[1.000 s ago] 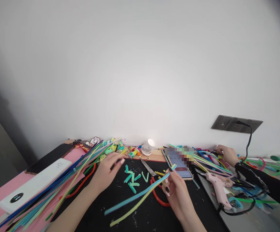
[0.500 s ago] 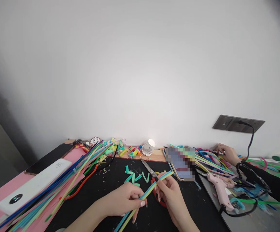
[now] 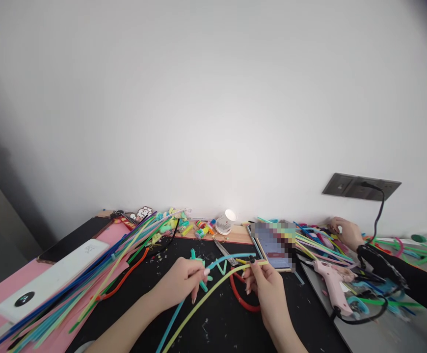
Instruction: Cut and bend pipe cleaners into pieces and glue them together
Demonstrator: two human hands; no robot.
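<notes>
My left hand point(image 3: 184, 282) pinches a long blue pipe cleaner point(image 3: 225, 257) above the black mat point(image 3: 221, 323). My right hand point(image 3: 267, 287) pinches the far ends of that blue pipe cleaner and of a yellow-green pipe cleaner point(image 3: 213, 293) close to a phone point(image 3: 274, 245). Both stems trail back toward me over the mat. Short green pipe cleaner pieces point(image 3: 219, 267) lie between my hands, and a red pipe cleaner loop point(image 3: 241, 300) lies under my right hand.
A sheaf of long coloured pipe cleaners point(image 3: 99, 274) lies on the left over a pink sheet with a white power bank point(image 3: 51, 279). Scissors point(image 3: 224, 249) and a small lit lamp point(image 3: 225, 223) sit behind. Another person's hand point(image 3: 346, 233) and a pink glue gun point(image 3: 333, 284) are on the right.
My left hand came off the table, took hold of the stems, then slid up the blue one. The blue and yellow-green stems have spread apart, and my right hand shifted slightly toward the phone.
</notes>
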